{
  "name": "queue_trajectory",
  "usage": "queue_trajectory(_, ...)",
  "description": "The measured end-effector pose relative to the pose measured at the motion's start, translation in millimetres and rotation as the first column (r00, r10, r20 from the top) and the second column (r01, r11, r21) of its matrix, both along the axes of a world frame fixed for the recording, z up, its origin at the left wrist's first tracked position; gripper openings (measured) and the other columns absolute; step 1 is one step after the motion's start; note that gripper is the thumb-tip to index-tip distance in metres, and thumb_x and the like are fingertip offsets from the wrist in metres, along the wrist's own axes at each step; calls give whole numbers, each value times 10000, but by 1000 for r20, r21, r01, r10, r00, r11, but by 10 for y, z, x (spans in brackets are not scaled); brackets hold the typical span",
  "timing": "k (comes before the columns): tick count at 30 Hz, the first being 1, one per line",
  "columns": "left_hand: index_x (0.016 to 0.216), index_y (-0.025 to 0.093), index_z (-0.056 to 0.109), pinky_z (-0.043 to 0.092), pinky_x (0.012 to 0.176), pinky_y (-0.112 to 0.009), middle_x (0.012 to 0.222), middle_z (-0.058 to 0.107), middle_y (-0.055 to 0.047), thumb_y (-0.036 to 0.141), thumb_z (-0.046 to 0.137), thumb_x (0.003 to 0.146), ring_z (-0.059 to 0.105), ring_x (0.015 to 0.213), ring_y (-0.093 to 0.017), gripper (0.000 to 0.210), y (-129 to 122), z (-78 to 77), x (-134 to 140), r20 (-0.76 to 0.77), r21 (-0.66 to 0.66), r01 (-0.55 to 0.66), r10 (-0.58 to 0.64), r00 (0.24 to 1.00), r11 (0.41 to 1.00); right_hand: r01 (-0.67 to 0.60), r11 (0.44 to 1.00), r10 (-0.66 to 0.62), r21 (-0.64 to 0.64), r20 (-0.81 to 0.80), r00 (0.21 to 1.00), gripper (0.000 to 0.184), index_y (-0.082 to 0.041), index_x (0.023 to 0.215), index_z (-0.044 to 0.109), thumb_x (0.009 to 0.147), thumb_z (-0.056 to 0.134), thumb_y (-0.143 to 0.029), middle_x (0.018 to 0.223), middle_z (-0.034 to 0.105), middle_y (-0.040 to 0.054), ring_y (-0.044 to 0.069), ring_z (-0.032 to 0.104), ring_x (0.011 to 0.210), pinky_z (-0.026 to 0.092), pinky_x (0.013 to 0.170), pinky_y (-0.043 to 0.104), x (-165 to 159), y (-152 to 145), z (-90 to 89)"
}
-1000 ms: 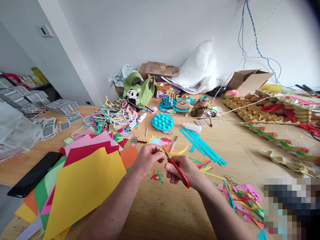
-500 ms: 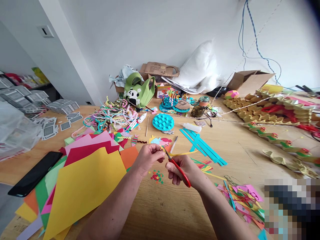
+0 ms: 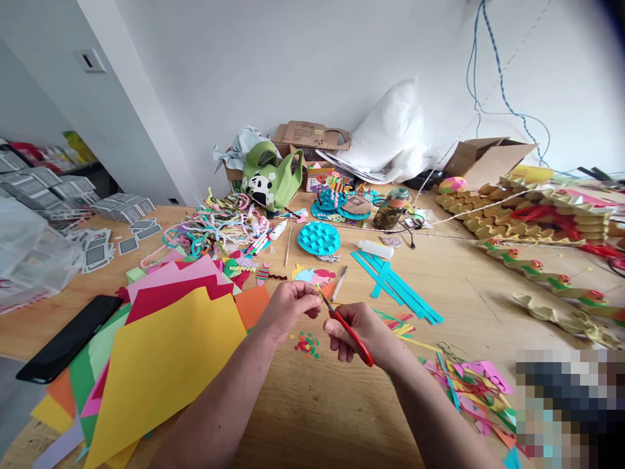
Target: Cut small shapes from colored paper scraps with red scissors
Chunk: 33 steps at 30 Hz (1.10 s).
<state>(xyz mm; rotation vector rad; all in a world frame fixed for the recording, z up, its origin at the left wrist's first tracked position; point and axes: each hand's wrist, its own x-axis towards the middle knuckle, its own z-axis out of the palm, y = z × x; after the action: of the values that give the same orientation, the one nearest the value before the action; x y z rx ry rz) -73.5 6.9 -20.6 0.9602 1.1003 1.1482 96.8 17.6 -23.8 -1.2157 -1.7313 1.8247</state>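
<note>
My right hand (image 3: pixel 359 326) is closed around the red handles of a pair of scissors (image 3: pixel 355 339), whose blades point up and left. Thumb and fingers of my left hand (image 3: pixel 295 305) pinch a tiny bit of yellow paper (image 3: pixel 319 288) right at the blade tips. On the table just below lies a small heap of colourful paper dots (image 3: pixel 306 344). Beyond my hands are cut-out paper fish (image 3: pixel 315 275) and a pen (image 3: pixel 339 283). Thin paper strips (image 3: pixel 398 324) lie behind my right hand.
Coloured paper sheets (image 3: pixel 170 365) and a black phone (image 3: pixel 68 339) are on the left. Blue strips (image 3: pixel 398 286), a white bottle (image 3: pixel 375 249) and a blue scalloped disc (image 3: pixel 318 239) lie ahead. Paper scraps (image 3: pixel 476 391) and egg-carton pieces (image 3: pixel 527 221) fill the right side.
The long yellow strip that ran rightward from my left fingers past the scissors is no longer there; only a small yellow bit shows at the fingertips. Both hands have barely moved.
</note>
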Motion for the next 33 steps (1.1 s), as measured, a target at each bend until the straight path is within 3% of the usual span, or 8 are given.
queue_trajectory(11, 667, 134, 613, 435, 574, -256, 567, 602, 4, 238, 692, 626, 519, 528, -98, 137, 2, -28, 45, 31, -4, -41, 42, 999, 999, 9, 1000, -9, 11, -11, 1000, 455, -138, 621, 541, 675, 712, -556, 545, 621, 17, 103, 588, 416, 442, 385, 177, 1, 20, -28)
queue_trajectory(33, 663, 133, 600, 413, 570, -256, 553, 582, 8, 235, 674, 634, 513, 525, -101, 130, -2, 7, 16, 6, 2, 2, -2, 1000, 1000, -3, 1000, 3, -3, -25, 1000, 490, -144, 673, 534, 668, 694, -608, 578, 638, 20, 119, 609, 444, 460, 403, 197, 5, 7, -39)
